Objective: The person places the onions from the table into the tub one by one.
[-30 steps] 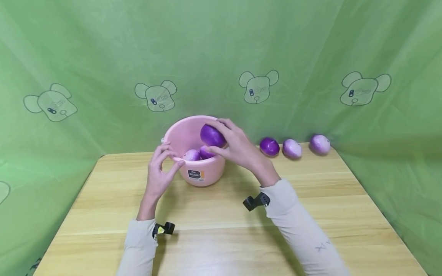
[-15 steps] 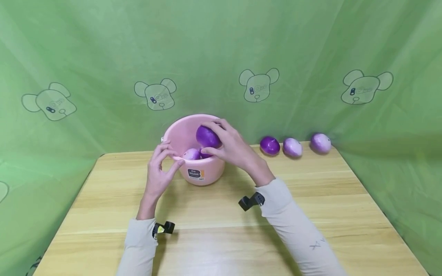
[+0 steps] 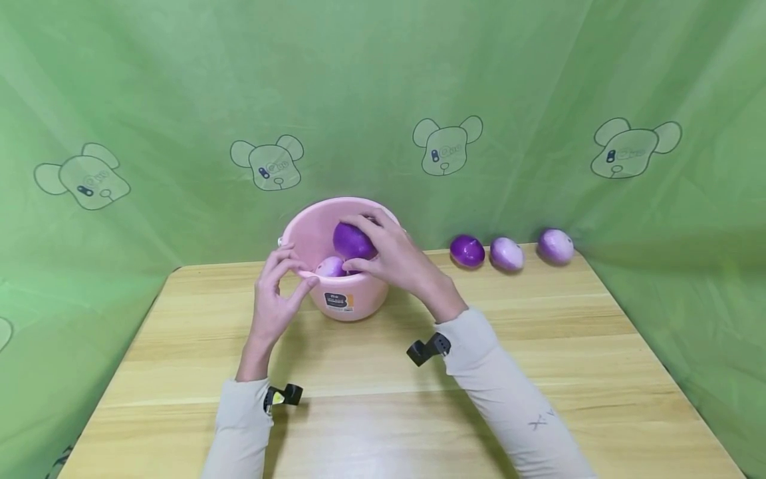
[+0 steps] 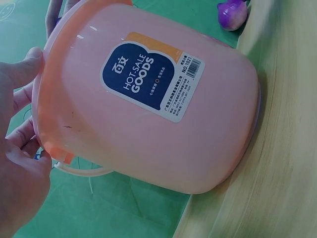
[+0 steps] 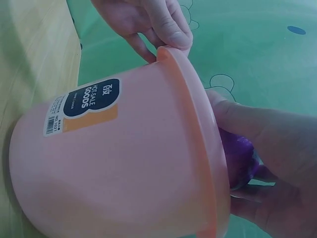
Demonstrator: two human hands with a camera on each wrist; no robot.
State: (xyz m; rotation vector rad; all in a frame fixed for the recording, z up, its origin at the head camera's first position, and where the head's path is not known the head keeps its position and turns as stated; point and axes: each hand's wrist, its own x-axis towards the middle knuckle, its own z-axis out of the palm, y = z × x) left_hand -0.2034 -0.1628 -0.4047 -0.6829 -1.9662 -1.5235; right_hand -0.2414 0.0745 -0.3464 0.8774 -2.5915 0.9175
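Your right hand (image 3: 397, 259) was curled round a dark purple egg (image 3: 353, 241), fingers over its top & thumb under it, holding it just inside the mouth of the pink bucket (image 3: 359, 303), w/ the wrist passing over the bucket's right rim. In the right wrist view the egg (image 5: 240, 163) showed only partly, behind the rim & between your fingers.

Your left hand (image 3: 276, 299) pinched the bucket's left rim: thumb on the outside near the front, fingertips hooked over the edge. The left wrist view showed the thumb (image 4: 22, 67) pressed to the rim (image 4: 47, 124); the rest of that hand was half closed, nothing else in it.

Inside the bucket, below the held egg, lay a pale egg (image 3: 330, 267); a 2nd darker one beside it was mostly hidden, can't tell more. The bucket stood upright at the back of the table (image 3: 383, 406), label (image 3: 338, 302) facing you.

Right of the bucket, along the table's back edge, sat 3 more eggs in a row: a dark one (image 3: 467, 251) nearest the bucket, a pale one (image 3: 507, 254) next, another pale one (image 3: 555, 246) farthest. They were apart from each other & well clear of your hands. Green cloth (image 3: 383, 100) w/ bear prints hung behind the bucket.
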